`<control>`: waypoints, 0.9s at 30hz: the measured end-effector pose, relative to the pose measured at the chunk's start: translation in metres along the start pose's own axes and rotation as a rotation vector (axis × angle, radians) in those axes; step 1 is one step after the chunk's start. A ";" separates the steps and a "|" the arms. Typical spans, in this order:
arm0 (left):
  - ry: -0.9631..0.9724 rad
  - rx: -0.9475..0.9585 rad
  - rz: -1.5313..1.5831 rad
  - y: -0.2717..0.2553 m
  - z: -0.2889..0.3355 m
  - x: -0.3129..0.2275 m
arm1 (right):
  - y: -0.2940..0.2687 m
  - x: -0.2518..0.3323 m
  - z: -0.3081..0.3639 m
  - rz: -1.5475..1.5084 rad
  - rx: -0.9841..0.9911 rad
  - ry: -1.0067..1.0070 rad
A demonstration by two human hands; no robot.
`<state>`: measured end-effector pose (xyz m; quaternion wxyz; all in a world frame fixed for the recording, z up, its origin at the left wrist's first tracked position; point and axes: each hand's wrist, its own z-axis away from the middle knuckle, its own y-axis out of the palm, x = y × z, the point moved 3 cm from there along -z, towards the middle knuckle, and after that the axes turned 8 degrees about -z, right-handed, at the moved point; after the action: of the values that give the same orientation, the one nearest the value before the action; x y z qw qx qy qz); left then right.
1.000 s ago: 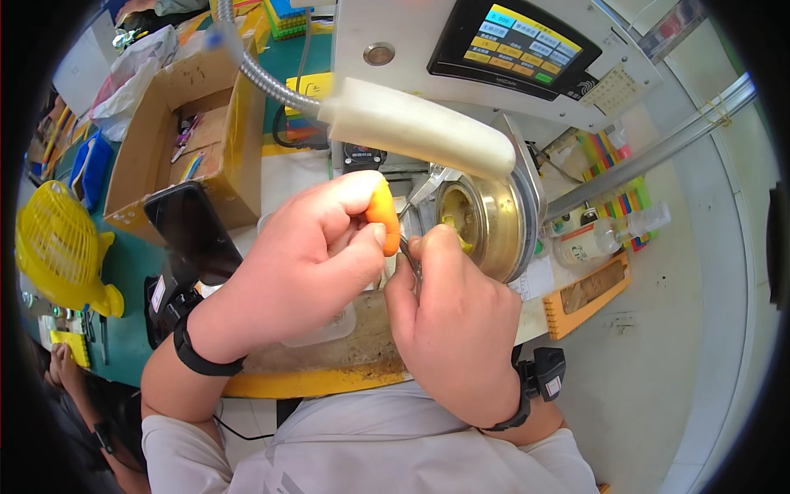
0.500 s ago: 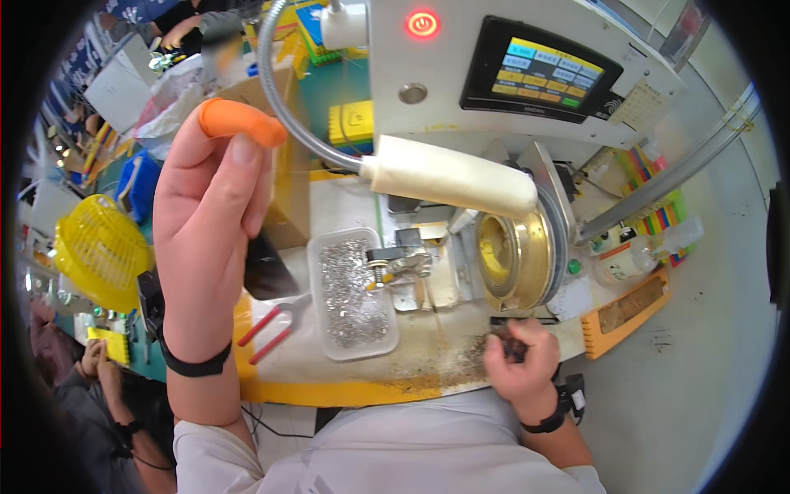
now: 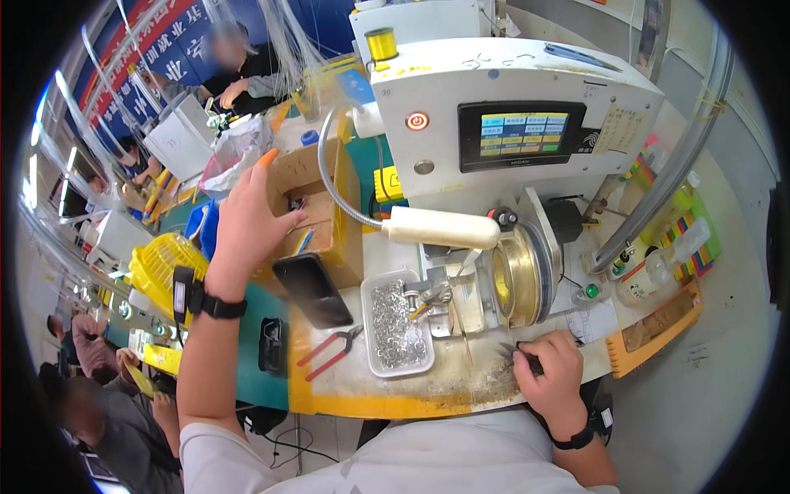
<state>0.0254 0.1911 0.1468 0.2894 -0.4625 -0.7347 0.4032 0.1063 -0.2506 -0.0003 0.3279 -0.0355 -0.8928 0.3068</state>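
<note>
My left hand (image 3: 251,218) is at the left side of an open cardboard box (image 3: 341,222), fingers pointing away and the thumb spread over the opening. An orange finger cot (image 3: 268,156) covers one fingertip. My right hand (image 3: 553,372) rests low over the worktable's near edge, fingers curled around something dark with thin tips, too hidden to name. Ahead of it stands a brass-coloured wheel (image 3: 517,278) on the machine. Left of the wheel, a clear plastic tray (image 3: 427,364) holds many small shiny metal pieces, beside a small metal clamp (image 3: 432,290).
A black phone (image 3: 313,290) leans against the box, with red-handled pliers (image 3: 325,356) nearby. A white lamp (image 3: 440,228) on a flexible neck hangs over the clamp. Behind is a white machine with a screen (image 3: 522,136). An orange tray (image 3: 658,328) lies at right. Other people sit at left.
My left hand has moved from up close, bent, out to the cardboard box, and its fingers have spread. The view has tilted up, showing more of the machine and room. My right hand stays low.
</note>
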 end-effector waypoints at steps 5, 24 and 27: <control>-0.007 -0.042 0.025 -0.024 0.016 -0.044 | -0.007 0.023 -0.004 -0.347 -0.022 0.015; 0.371 -0.078 0.284 0.052 0.106 -0.179 | 0.105 0.060 -0.071 -1.461 -0.155 0.656; 0.348 -0.029 0.363 0.057 0.107 -0.178 | 0.109 0.061 -0.072 -1.449 -0.209 0.628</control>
<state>0.0376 0.0081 0.0347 0.3276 -0.6534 -0.5844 0.3525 0.0875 -0.1085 0.0149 0.6769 0.4388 -0.5837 -0.0925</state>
